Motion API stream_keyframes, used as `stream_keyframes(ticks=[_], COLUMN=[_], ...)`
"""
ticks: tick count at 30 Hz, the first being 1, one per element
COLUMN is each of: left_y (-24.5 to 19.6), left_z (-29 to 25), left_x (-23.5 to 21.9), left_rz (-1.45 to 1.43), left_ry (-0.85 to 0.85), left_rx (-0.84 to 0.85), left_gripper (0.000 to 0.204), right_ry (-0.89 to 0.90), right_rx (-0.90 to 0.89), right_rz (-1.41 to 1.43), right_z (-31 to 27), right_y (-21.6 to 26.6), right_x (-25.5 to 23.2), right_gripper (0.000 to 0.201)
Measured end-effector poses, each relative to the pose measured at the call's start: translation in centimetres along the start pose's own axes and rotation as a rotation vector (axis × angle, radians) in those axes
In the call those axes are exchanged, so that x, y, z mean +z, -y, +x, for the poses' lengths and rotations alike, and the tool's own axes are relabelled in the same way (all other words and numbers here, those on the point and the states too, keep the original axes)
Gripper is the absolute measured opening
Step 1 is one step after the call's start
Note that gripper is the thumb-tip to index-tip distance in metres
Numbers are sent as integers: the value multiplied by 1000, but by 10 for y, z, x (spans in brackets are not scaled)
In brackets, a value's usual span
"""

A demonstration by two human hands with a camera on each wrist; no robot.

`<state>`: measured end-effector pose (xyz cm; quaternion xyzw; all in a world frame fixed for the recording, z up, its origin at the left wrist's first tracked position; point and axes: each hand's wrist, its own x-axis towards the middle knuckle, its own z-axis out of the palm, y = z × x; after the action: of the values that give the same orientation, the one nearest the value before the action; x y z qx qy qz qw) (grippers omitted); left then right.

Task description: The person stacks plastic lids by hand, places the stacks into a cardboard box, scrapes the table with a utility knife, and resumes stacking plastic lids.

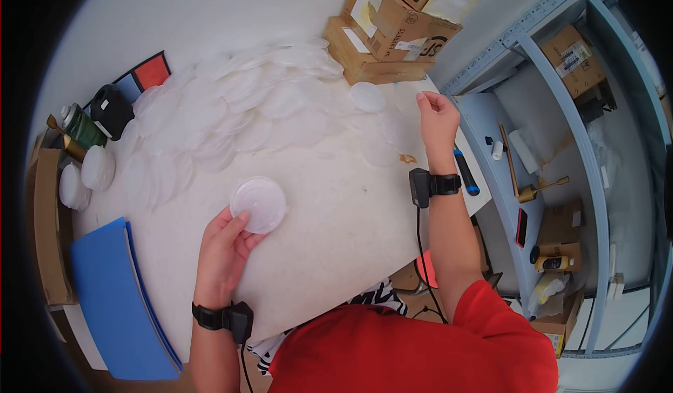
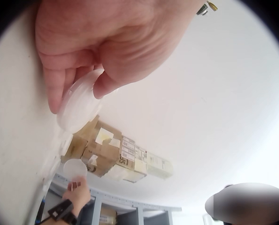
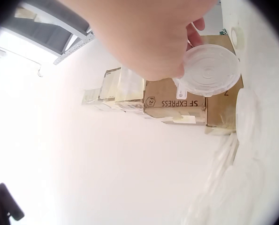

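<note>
My left hand [image 1: 228, 246] grips a small stack of clear round plastic lids [image 1: 259, 204] over the front part of the table, thumb across the upper face. In the left wrist view the stacked lids [image 2: 78, 105] appear edge-on between thumb and fingers. Farther right, my right hand [image 1: 439, 123] is raised near the table's right edge. It pinches one clear round lid [image 3: 210, 70] by its rim, as the right wrist view shows. A wide heap of similar lids [image 1: 231, 99] covers the back of the table.
Cardboard boxes [image 1: 392, 29] are stacked at the back right. A blue folder [image 1: 123, 302] lies front left, near two lid stacks [image 1: 98, 167], a green can [image 1: 83, 127] and a black bottle [image 1: 112, 113]. Metal shelving [image 1: 561, 78] stands right, beyond a blue-black handled tool [image 1: 465, 172].
</note>
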<state>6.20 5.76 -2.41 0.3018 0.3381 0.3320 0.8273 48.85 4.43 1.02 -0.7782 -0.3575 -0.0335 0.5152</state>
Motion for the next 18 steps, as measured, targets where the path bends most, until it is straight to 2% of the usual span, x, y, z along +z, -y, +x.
stream_keyframes(ticks=[1,2,5,6,9,13,15,16,18], left_y=[-1,-1,-3,-4,-7,-5,-5,-5,-5], left_z=[0,0,1,0,-3,0,0,-1,0], left_x=[0,-1,-1,-1,2,-3,-3,-3,-1], left_rz=[-6,-2,-3,-3,-34,-40,-68,-68,-83], left_ry=[-9,10,29,38,50,21,42,18,41], left_rx=[1,-11,-18,-11,-10,-12,-18,-16,-17], left_gripper=[39,39,40,40,40,40,41,41,41], right_ry=[-30,-19,217,231,481,619,639,658,584], right_rx=[0,-1,259,268,333,305,66,74,-417], right_rz=[135,135,556,559,666,622,577,588,443], right_z=[-7,-16,-49,-60,-93,-127,-143,-148,-155], right_y=[8,16,57,67,93,112,114,113,109], right_x=[-2,-4,-6,-3,7,18,24,28,34], right_gripper=[20,20,18,18,17,13,11,11,19])
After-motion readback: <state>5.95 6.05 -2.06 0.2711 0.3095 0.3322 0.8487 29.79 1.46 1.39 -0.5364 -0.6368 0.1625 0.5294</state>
